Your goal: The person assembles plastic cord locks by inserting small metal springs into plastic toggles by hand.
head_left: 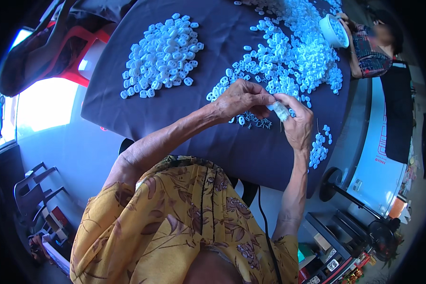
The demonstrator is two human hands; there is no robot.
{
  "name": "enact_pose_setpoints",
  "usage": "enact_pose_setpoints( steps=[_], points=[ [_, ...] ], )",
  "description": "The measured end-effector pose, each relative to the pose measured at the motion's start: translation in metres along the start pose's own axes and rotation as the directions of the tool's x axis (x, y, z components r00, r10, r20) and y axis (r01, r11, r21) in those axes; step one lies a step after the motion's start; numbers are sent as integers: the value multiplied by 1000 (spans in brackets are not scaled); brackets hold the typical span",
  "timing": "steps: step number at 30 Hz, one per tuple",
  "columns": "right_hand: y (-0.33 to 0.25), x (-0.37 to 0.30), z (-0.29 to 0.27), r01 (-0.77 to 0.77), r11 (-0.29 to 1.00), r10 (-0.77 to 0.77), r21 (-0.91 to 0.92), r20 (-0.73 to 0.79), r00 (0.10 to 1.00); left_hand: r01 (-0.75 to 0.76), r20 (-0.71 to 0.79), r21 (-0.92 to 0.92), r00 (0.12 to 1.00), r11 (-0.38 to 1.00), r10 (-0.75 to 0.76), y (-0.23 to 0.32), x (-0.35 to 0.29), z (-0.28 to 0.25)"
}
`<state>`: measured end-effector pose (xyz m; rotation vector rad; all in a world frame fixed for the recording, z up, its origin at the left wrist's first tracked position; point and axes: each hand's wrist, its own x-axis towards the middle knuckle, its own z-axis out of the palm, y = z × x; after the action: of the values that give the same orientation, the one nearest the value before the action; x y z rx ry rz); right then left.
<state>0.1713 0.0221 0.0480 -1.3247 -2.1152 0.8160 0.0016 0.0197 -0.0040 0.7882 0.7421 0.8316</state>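
Above the dark cloth, the fingertips of my left hand and my right hand meet in a pinch. A small white plastic piece shows partly at the left fingertips; the fingers cover the rest. Pale tape is wrapped round a finger of my right hand, and what that hand pinches is hidden. Just beneath my hands lies a little heap of small dark screw-like parts. Beyond them spreads a large pile of white two-holed plastic pieces.
A separate heap of white pieces sits at the left of the dark tablecloth; a smaller group is at the right edge. Across the table a person holds a white tub. A red chair stands at the far left.
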Motion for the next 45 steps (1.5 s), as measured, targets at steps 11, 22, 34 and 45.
enact_pose_setpoints(
  steps=[11,22,34,45],
  points=[
    [10,-23,28,-19,993,41,113,-200,979,-133,-134,161,979,978,155,-11,-13,11],
    [15,-37,33,-86,945,205,316,-364,909,-183,-83,288,973,940,215,-15,-12,15],
    [47,-77,52,-143,982,147,-121,24,989,-110,-250,-1,962,994,106,-2,-11,-19],
    [28,-48,72,60,960,-50,-272,43,998,-141,-288,-12,949,990,132,4,-18,-22]
  ],
)
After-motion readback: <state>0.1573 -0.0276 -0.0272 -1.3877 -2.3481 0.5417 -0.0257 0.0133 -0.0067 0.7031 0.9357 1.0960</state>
